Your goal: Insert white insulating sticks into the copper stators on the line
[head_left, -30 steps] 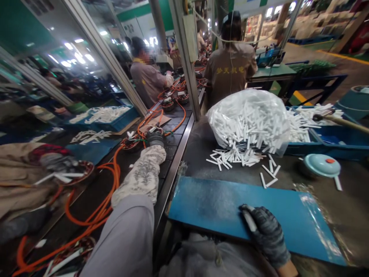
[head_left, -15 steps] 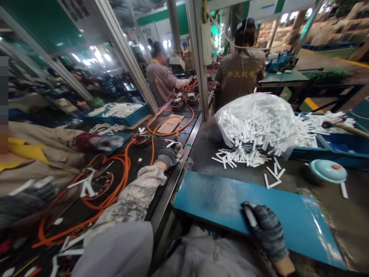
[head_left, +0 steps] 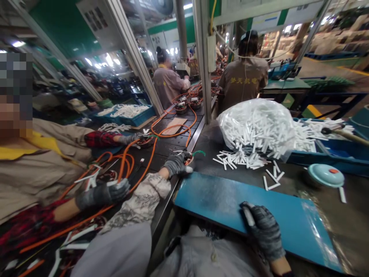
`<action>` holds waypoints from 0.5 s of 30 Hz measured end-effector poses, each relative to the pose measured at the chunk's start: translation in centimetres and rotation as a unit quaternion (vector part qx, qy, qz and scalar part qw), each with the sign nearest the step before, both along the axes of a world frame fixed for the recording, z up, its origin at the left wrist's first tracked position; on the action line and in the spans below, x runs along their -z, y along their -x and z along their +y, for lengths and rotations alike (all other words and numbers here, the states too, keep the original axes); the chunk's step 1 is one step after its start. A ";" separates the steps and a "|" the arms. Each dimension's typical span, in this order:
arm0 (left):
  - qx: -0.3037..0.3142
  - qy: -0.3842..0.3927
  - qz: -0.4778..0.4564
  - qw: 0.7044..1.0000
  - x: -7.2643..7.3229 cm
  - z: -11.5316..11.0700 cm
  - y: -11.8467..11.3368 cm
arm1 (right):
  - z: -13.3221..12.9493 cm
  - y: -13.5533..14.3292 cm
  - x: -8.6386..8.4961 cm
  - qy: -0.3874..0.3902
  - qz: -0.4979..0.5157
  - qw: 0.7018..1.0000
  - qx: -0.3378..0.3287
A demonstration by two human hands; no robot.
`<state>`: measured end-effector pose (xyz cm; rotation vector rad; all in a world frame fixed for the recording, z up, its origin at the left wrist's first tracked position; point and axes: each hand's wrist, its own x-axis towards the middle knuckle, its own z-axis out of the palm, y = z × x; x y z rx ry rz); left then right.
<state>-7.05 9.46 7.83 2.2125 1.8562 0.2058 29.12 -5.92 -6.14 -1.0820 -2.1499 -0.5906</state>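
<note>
Left hand: the grey-gloved left hand point(head_left: 175, 163) is positioned at the right edge of the dark slatted conveyor point(head_left: 167, 148); its fingers are clasped around a round, reddish wound part point(head_left: 188, 158), largely hidden by the glove.
Wound part location: at the bright metal rail point(head_left: 197, 134) along the conveyor's right edge, just beyond the far left corner of the board; a green curled lead point(head_left: 199, 152) is seen beside it.
Right hand: the grey striped-gloved right hand point(head_left: 265, 229) is rested at the middle of the near edge of a blue rectangular board point(head_left: 219, 196); its fingers are curled. Whether the whitish strip at the thumb is gripped or belongs to the glove cannot be told.
Stock: short white sticks point(head_left: 242, 159) are scattered beyond the board's far edge, before a clear plastic bag point(head_left: 256, 129) filled with more.
Container: a round light-blue lidded container point(head_left: 325, 175) is placed beyond the board's far right corner.
Opposite side: a co-worker's gloved hand point(head_left: 103, 192) is extended near the conveyor's left edge.
</note>
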 end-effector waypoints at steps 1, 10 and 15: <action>0.014 0.016 0.009 1.000 0.0 -0.5 -0.9 | 0.0 0.0 0.1 0.001 0.003 1.000 -0.001; 0.111 0.074 0.030 0.991 0.8 -7.8 -9.4 | -0.1 1.3 -0.9 0.109 0.185 0.977 0.016; 0.219 -0.032 -0.008 0.975 -3.1 -2.9 -6.9 | 1.9 6.6 -4.6 0.136 0.213 0.965 -0.067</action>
